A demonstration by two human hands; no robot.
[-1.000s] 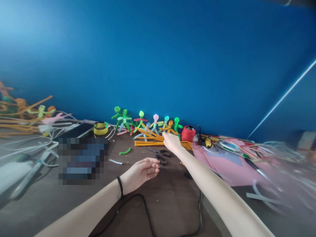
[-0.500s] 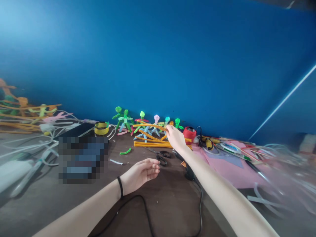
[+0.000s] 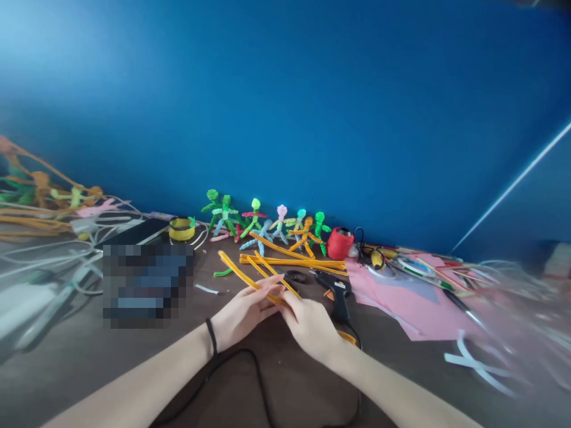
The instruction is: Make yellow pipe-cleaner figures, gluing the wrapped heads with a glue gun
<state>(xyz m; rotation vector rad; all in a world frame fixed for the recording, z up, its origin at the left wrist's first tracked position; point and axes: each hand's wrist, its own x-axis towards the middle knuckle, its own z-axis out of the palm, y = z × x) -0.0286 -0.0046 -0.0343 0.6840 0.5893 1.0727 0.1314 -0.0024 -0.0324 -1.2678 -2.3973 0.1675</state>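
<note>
A: Start at the left edge. What lies there?

B: A tangle of white cables (image 3: 49, 261) on the tabletop (image 3: 111, 356). Next comes a yellow tape roll (image 3: 182, 229) close to the blue wall (image 3: 312, 107), and a short green scrap (image 3: 224, 273) lies alone in front of it.

A: And the hands?

B: Both are low in the middle, touching each other. The left hand (image 3: 243, 312) comes in from the left, its fingers (image 3: 267, 297) straight and close together, thumb on top. The orange pipe cleaners (image 3: 241, 274) pass between thumb and fingers. I cannot tell whether that hand squeezes them.

A: Which way do they lie?

B: There are two stems. Their long axis slants from the hands away to the far left, and the free tips end near the green scrap. The near ends sit where the two hands meet.

A: The right hand?

B: The right hand (image 3: 310, 324) shows its back to the camera. Its fingers are curled in and closed on the near ends, so it seems to have the firmer hold. Both hands are at the stems, and the free length lies on the left hand's side.

A: Beyond them?

B: A row of pipe-cleaner figures (image 3: 267, 223) stands against the wall, with a loose orange bundle (image 3: 303, 261) flat in front of it and scissors (image 3: 297, 276) nearer in. Just right of the right hand is a black glue gun (image 3: 338, 291). A red spool (image 3: 339, 242) stands behind it, and pink paper (image 3: 401, 297) lies farther right.
</note>
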